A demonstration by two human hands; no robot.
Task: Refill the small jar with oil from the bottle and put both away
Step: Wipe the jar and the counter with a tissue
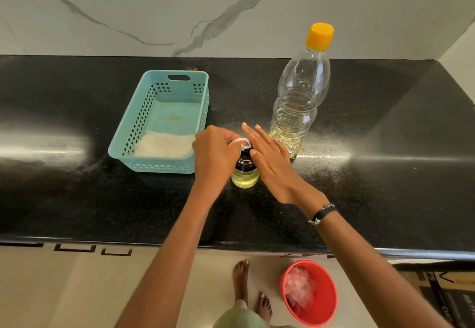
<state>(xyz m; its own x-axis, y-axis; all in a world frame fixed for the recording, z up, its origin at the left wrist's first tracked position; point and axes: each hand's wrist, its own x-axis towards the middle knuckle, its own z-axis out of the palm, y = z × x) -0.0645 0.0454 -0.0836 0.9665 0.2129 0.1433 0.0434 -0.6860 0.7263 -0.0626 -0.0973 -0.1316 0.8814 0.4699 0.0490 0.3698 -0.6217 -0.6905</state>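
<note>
A small glass jar (245,177) with pale yellow oil and a black top stands on the black counter (359,186) near the front middle. My left hand (216,155) is closed on a white piece (243,142), a cloth or cap, held at the jar's top. My right hand (272,163) lies beside the jar with fingers straight and spread, the thumb touching the black top. Behind to the right stands a tall clear plastic oil bottle (298,106) with a yellow cap (320,36) on; oil fills only its lowest part.
A turquoise perforated basket (128,132) sits left of the jar with a white cloth (164,145) in its near end. A marble wall rises behind the counter. On the floor below are a red bucket (321,299) and my bare feet.
</note>
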